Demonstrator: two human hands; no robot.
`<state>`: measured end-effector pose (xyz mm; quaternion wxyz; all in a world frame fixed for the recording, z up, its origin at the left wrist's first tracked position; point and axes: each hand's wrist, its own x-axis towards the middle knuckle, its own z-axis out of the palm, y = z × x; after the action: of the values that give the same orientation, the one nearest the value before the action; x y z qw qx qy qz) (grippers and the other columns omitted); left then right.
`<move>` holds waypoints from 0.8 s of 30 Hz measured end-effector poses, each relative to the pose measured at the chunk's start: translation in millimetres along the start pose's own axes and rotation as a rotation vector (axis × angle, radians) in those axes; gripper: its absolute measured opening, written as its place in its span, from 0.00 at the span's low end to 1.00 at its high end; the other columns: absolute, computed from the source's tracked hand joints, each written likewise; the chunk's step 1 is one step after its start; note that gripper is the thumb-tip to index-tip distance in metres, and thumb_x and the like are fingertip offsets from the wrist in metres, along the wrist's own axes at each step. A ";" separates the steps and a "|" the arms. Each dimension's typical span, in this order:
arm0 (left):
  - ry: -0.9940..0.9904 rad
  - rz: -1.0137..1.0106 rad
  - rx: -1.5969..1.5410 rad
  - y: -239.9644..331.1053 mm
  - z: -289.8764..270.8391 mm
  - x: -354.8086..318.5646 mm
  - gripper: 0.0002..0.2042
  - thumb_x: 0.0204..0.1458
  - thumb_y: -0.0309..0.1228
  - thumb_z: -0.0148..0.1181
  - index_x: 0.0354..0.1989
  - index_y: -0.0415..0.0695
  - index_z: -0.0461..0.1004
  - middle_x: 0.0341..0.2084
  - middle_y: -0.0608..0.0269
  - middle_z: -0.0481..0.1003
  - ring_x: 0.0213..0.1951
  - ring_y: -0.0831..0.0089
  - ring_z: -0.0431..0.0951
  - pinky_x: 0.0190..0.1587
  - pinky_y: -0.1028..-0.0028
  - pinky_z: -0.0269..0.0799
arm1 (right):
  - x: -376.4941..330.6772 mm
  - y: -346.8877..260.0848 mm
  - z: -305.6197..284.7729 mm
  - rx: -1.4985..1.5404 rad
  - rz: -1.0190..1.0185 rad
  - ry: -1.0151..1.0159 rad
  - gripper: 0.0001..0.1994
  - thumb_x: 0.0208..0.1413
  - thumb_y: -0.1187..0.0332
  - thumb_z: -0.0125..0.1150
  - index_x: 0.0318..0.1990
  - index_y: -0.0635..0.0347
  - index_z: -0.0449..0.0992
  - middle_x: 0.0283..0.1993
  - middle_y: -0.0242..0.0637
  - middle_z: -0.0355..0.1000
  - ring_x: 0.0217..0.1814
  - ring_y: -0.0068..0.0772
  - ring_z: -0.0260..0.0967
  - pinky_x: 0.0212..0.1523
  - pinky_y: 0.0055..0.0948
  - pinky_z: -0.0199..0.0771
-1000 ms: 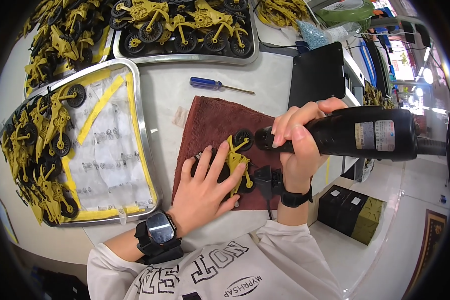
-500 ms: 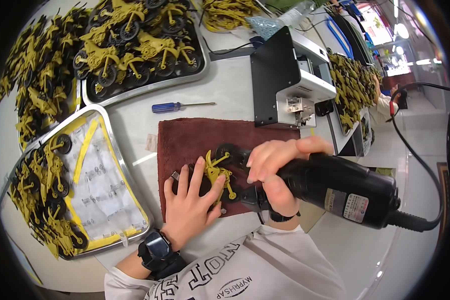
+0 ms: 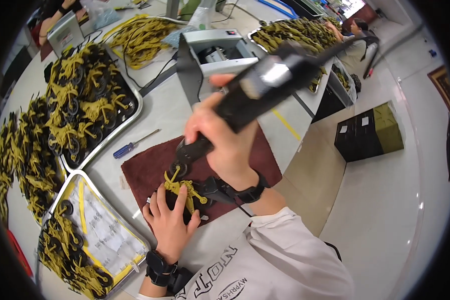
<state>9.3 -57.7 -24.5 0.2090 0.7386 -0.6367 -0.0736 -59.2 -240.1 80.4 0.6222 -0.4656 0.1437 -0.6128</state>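
Evidently the left hand (image 3: 169, 220) served as the clamp: it lay spread over the yellow toy motorcycle (image 3: 178, 187), fingers pressing its body from above rather than clenched round it, presumably so that the light piece would not skid. That motorcycle lay on its side on the brown-red cloth (image 3: 150, 167), near the person's front; the cloth probably gave it a soft, less slippery bed than the pale table (image 3: 155, 115) beneath.

Meanwhile the right hand (image 3: 220, 137) was wrapped firmly around the black power tool (image 3: 247, 97), its fat barrel slanting up and away to the right, perhaps to keep its cord (image 3: 335, 47) off the work. The tool's nose hung at the front wheel (image 3: 178, 169); whether the two touched, I cannot tell. A dark block (image 3: 215, 190) hung at the right wrist, close beside the toy.

Beyond the cloth's far left edge, the blue-handled screwdriver (image 3: 127, 148) lay loose, likely parked within reach but out of the way. Left of the cloth, the paper-lined tray (image 3: 107, 240) held motorcycles bunched along its outer side, leaving its near side bare, maybe as room for more. The fuller tray (image 3: 137, 107) stood behind it, piled high.
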 end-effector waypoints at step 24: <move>0.371 -0.753 -0.131 -52.6 -138.8 -259.5 0.39 0.43 0.26 0.61 0.68 0.36 0.54 0.65 0.50 0.57 0.64 0.57 0.59 0.66 0.59 0.52 | -28.8 -94.9 -131.8 -1.441 -0.076 -0.590 0.27 0.46 0.67 0.69 0.56 0.61 0.73 0.49 0.46 0.72 0.47 0.51 0.71 0.48 0.42 0.73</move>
<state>62.8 229.6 38.6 0.3250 0.9054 -0.2682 -0.0506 -223.6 -249.9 71.6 0.1575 -0.9032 0.3190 -0.2401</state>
